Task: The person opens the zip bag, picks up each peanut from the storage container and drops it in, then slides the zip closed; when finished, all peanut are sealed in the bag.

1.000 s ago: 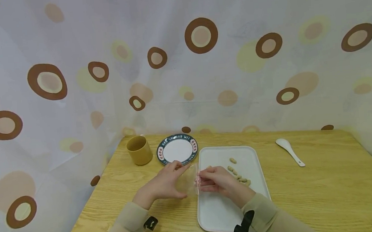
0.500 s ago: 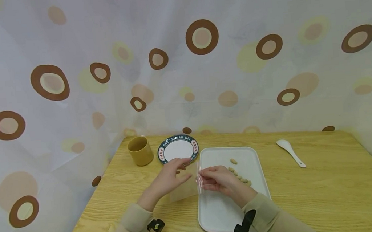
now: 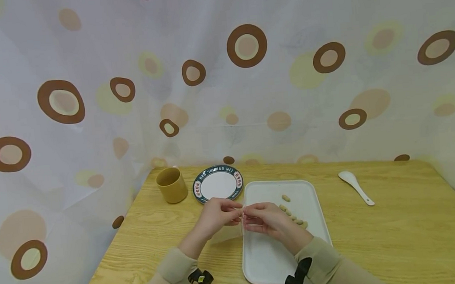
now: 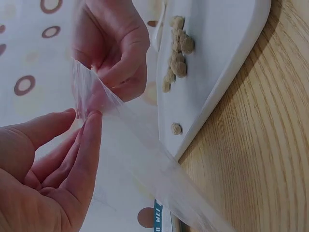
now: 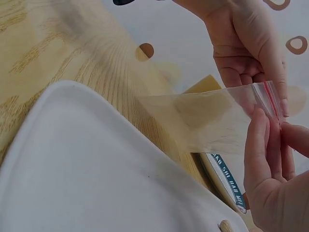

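A clear zip-lock bag [image 5: 212, 121] with a red line along its mouth hangs flat between both hands, over the left edge of a white tray [image 3: 275, 263]. My right hand [image 3: 271, 221] pinches the zipped edge between thumb and fingers. From the other side, my left hand [image 3: 217, 216] meets it at the same edge, thumb and fingertips on the plastic close to the right fingertips. The bag looks flat, with nothing visible inside. Several peanuts in the shell [image 4: 179, 63] lie on the tray, partly behind the right hand in the head view.
Behind the left hand sits a round plate [image 3: 217, 184] with a dark green lettered rim. A mustard-yellow cup [image 3: 172, 186] stands left of it. Over on the right lies a white spoon [image 3: 355, 187]. A patterned cloth [image 3: 223, 93] hangs behind the wooden table [image 3: 411, 234].
My left hand has let go of the bag's body, opened, and moved right to the zipped edge beside the right fingertips. The right hand keeps its pinch in place.
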The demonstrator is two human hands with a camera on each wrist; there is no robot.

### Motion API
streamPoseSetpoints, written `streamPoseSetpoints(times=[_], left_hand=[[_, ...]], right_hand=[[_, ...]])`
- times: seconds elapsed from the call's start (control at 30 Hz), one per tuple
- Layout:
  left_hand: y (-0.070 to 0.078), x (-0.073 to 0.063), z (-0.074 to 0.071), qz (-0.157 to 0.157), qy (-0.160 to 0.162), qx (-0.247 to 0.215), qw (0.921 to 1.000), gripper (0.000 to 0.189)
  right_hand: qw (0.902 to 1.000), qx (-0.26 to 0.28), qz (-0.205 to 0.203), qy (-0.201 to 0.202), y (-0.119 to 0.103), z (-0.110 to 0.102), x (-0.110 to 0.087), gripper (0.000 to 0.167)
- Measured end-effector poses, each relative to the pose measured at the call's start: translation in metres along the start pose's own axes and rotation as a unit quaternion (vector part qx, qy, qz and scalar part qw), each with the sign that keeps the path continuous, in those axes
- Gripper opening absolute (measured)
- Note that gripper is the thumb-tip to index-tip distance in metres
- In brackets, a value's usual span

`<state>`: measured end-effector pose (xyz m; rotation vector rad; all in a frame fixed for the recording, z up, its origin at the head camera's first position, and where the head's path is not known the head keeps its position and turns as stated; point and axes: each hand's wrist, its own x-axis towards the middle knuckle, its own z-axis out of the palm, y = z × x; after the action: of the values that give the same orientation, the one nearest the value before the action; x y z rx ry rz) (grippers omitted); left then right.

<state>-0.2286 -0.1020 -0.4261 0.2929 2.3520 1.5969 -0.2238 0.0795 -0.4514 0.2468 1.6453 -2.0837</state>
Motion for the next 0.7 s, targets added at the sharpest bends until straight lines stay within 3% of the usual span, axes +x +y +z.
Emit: streamPoseSetpoints(times=[0.33, 0.7], left_hand=[[0.0024, -0.0016, 0.0050, -0.013, 0.018, 0.004, 0.9998, 0.027], [0.0006, -0.0018, 0.0053, -0.039, 0.028, -0.041, 0.9980, 0.020]], right_hand=[[0.9999, 0.010, 0.004, 0.002, 0.0011, 0.0010, 0.0016, 0.032], [0.9993, 0.027, -0.001, -0.027, -0.0001, -0.0015, 0.0001, 0.035]])
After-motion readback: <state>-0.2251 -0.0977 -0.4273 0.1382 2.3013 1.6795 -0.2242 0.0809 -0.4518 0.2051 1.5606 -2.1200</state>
